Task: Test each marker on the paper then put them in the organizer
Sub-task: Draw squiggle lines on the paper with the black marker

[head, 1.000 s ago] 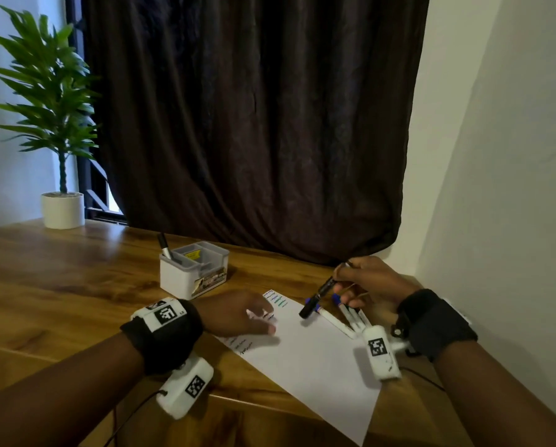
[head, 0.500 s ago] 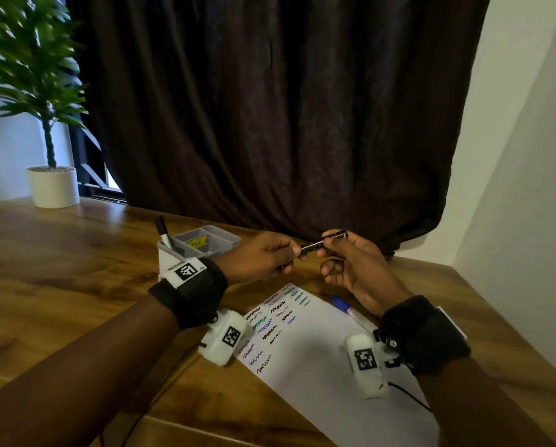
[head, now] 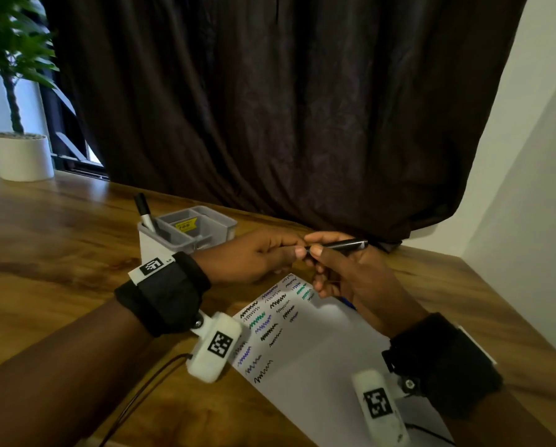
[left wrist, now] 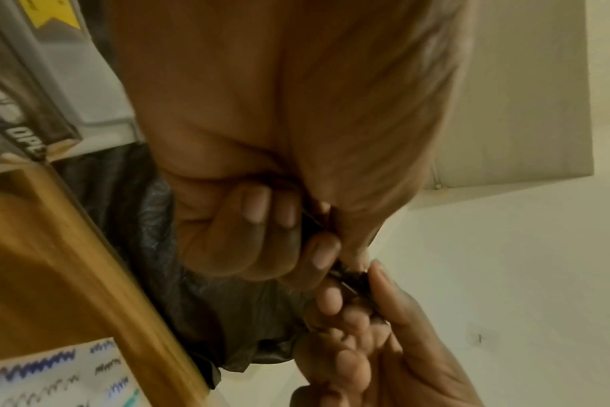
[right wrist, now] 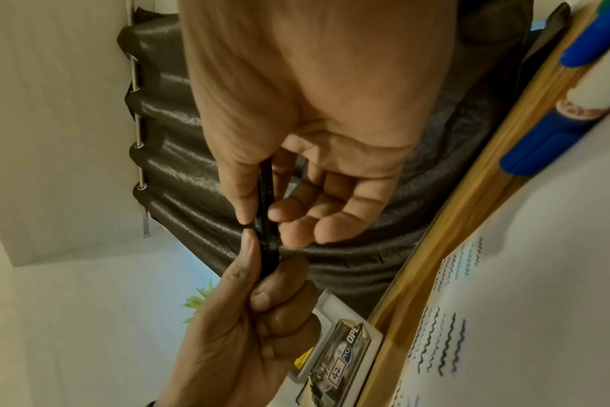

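Observation:
A thin black marker [head: 341, 245] is held level above the white paper [head: 328, 356], which bears several squiggle lines. My right hand [head: 313, 246] pinches its barrel between thumb and forefinger. My left hand [head: 297, 248] grips the marker's left end, fingers curled round it, thumb touching the right thumb. In the right wrist view the marker [right wrist: 267, 214] runs from my right fingers into the left fist [right wrist: 258, 308]. The left wrist view shows only slivers of the marker [left wrist: 312, 221]. The grey-and-white organizer [head: 189, 235] stands behind my left hand with one black-capped marker [head: 145, 211] upright in it.
Blue-capped markers [right wrist: 540, 143] lie on the paper's right edge; under my right hand in the head view only a blue tip [head: 351, 305] shows. A potted plant [head: 20, 156] stands at the desk's far left. A dark curtain [head: 270, 108] hangs behind; a wall closes the right side.
My right hand lifted the black marker off the paper. My left hand left the sheet, rose and took the marker's other end. Both hands now meet at the marker.

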Demonstrator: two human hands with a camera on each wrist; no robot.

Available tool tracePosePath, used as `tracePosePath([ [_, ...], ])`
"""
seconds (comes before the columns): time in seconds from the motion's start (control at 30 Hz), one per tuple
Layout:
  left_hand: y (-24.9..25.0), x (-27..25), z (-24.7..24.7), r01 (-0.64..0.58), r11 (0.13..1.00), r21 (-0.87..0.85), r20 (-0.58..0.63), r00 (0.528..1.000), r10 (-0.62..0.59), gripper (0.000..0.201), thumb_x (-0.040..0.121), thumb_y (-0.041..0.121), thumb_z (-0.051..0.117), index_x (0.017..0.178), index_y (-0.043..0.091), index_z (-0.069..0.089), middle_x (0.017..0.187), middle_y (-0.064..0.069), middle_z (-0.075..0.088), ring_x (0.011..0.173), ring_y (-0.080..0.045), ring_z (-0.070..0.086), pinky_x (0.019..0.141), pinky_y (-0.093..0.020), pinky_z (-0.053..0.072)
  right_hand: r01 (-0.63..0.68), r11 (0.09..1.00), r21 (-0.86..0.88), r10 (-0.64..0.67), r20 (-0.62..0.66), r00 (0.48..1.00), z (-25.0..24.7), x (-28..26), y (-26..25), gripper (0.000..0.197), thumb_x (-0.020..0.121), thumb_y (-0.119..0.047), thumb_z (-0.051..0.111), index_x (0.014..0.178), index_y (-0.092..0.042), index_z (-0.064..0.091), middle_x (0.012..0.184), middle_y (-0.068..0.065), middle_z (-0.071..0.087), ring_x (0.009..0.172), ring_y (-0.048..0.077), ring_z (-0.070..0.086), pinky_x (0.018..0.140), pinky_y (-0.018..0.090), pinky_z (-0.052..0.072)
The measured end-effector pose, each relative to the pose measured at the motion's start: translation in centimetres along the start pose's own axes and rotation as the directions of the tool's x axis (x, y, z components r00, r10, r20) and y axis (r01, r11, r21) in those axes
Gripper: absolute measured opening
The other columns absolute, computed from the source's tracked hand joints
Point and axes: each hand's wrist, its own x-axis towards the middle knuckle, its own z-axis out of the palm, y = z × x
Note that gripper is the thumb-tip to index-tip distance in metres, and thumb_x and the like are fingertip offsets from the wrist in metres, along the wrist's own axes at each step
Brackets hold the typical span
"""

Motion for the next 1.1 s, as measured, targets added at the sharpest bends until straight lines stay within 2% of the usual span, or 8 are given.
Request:
tracePosePath([
  [0.1,-0.5,-0.4,-0.1,0.074,0.993,-0.088,-0.028,0.997,-0.077,0.037,0.104,0.033,0.044,0.107,0.001,0.062,0.063,0.003,0.047,0.051,-0.010,0.039,0.046,-0.022,0.033,-0.001,1.000,0.024,0.002,-0.030,1.000,-0.3,-0.2,0.1,0.010,0.093,-0.018,0.066,0.094,-0.017,0.076,0.073,0.006,0.070,0.059,0.016,0.066,0.052,0.024,0.055],
  [0.23,-1.2,-0.3,-0.4,0.162,0.970,-0.179,-0.097,0.979,-0.181,0.055,0.103,0.040,0.043,0.106,-0.011,0.062,0.066,-0.001,0.054,0.052,-0.008,0.042,0.047,-0.021,0.035,-0.005,0.999,0.050,0.007,-0.045,0.999,-0.7,-0.4,-0.4,0.010,0.095,-0.016,0.065,0.100,-0.011,0.073,0.077,0.006,0.075,0.059,0.015,0.067,0.053,0.024,0.055],
  [0.4,-1.3,-0.4,-0.4,0.137,0.973,-0.185,-0.149,0.975,-0.166,0.016,0.096,0.024,0.063,0.102,0.010,0.068,0.072,0.003,0.059,0.058,-0.008,0.050,0.050,-0.019,0.041,0.001,1.000,0.020,0.001,-0.115,0.993,-0.7,-0.4,-0.4,0.017,0.094,-0.020,0.068,0.081,-0.017,0.078,0.079,0.010,0.077,0.055,0.018,0.064,0.057,0.030,0.053],
  [0.6,-1.2,-0.3,-0.4,0.101,0.974,-0.204,-0.226,0.963,-0.147,0.028,0.085,0.010,0.075,0.109,0.015,0.063,0.096,-0.003,0.067,0.065,-0.011,0.060,0.053,-0.021,0.050,-0.004,1.000,0.002,0.004,-0.111,0.994,-0.4,-0.5,-0.4,0.028,0.094,-0.025,0.068,0.069,-0.023,0.080,0.083,0.008,0.080,0.052,0.014,0.064,0.063,0.035,0.054],
  [0.77,-1.1,-0.4,-0.1,0.145,0.939,-0.311,-0.174,0.963,-0.206,0.032,0.096,0.029,0.059,0.118,0.005,0.063,0.094,-0.005,0.070,0.069,-0.019,0.061,0.050,-0.024,0.046,-0.008,0.999,0.048,0.015,-0.129,0.991,-0.6,-0.4,-0.3,0.015,0.094,-0.024,0.068,0.087,-0.012,0.075,0.087,0.010,0.080,0.051,0.014,0.063,0.065,0.036,0.053],
  [0.9,-1.0,-0.6,-0.1,0.197,0.908,-0.370,-0.124,0.958,-0.258,0.047,0.103,0.040,0.042,0.102,0.003,0.071,0.083,-0.011,0.068,0.058,-0.016,0.053,0.047,-0.023,0.042,-0.008,0.998,0.063,0.017,-0.139,0.990,-0.5,-0.5,-0.2,0.015,0.094,-0.023,0.068,0.085,-0.013,0.075,0.087,0.010,0.080,0.050,0.014,0.063,0.063,0.035,0.053],
  [1.0,-0.8,-0.7,0.0,0.196,0.917,-0.349,-0.115,0.961,-0.250,0.042,0.103,0.036,0.045,0.088,0.007,0.072,0.068,-0.005,0.059,0.053,-0.015,0.047,0.045,-0.022,0.038,-0.022,0.999,0.050,0.030,-0.162,0.986,-0.4,-0.6,-0.4,0.016,0.094,-0.023,0.069,0.082,-0.014,0.074,0.084,0.009,0.080,0.048,0.014,0.061,0.062,0.034,0.052],
  [1.1,-0.8,-0.8,-0.1,0.184,0.939,-0.291,-0.116,0.967,-0.226,0.028,0.102,0.029,0.050,0.091,0.008,0.065,0.070,-0.007,0.055,0.053,-0.013,0.048,0.045,-0.022,0.039,-0.035,0.999,0.029,0.040,-0.190,0.981,-0.4,-0.6,-0.5,0.015,0.092,-0.026,0.071,0.082,-0.015,0.073,0.077,0.007,0.078,0.046,0.013,0.059,0.054,0.030,0.051],
])
